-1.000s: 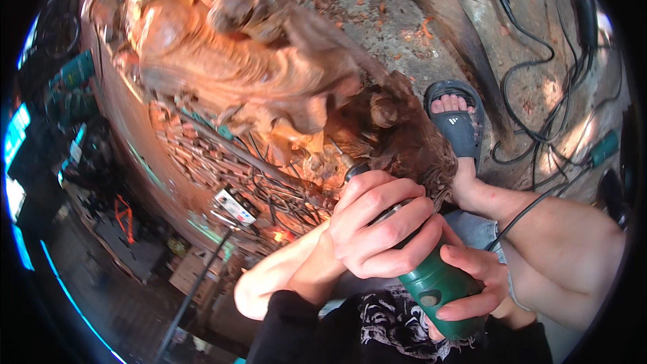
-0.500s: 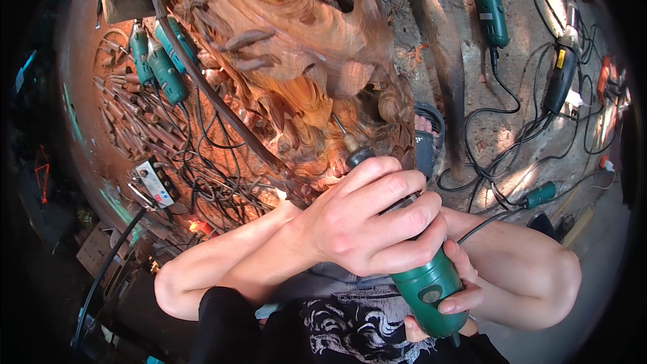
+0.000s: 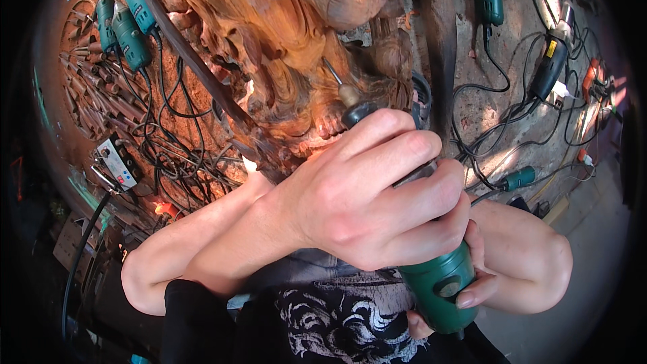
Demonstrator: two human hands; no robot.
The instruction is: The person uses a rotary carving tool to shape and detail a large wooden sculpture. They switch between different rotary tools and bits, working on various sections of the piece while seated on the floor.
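Observation:
A green electric die grinder (image 3: 431, 280) is held slantwise in front of my lap. My left hand (image 3: 384, 195) wraps around its front half, fingers curled over the body. Beneath it my right hand (image 3: 477, 283) grips the rear end, with fingertips beside a round cap on the casing. From the black collar a brass-coloured chuck and a thin metal bit (image 3: 333, 73) point up at the carved wood (image 3: 283, 87), a large reddish-brown piece with flowing folds. The bit's tip lies over a hollow in the carving; whether it touches the wood cannot be made out.
Several green grinders (image 3: 131, 37) lie at the upper left beside a pile of carving bits (image 3: 101, 98). A control box (image 3: 116, 165) with a cable stands below them. More grinders, a black tool (image 3: 549, 67) and tangled cords (image 3: 485, 155) lie on the right-hand ground.
The surroundings have shifted left and upward in the picture. Both hands keep their hold on the grinder, which appears slightly nearer and more to the right.

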